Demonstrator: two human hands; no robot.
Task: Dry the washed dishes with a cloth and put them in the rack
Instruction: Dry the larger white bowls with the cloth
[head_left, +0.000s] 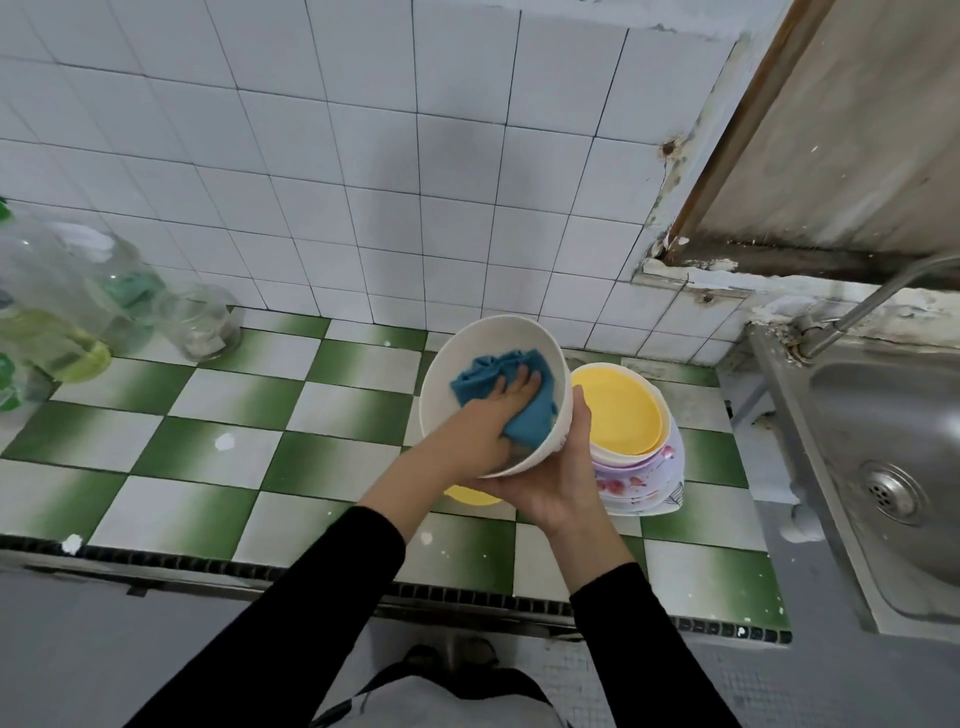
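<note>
I hold a white bowl (447, 364) tilted above the counter. My left hand (483, 421) reaches inside it and holds a bunched blue cloth (475, 376) against the inner wall, with the cloth folded round the thumb side. My right hand (550, 478) cups the bowl from below, its thumb lying up along the rim. Just right of the bowl stands a stack of dishes: yellow plates (618, 410) nested in floral bowls (639, 478). Another yellow dish (467, 496) shows partly under the held bowl. No rack is in view.
The counter (234, 452) has green and white checked tiles. Clear jars (200, 327) and plastic bottles (52, 322) stand at its back left. A steel sink (883, 441) with a tap (857, 312) lies to the right. A tiled wall closes off the back.
</note>
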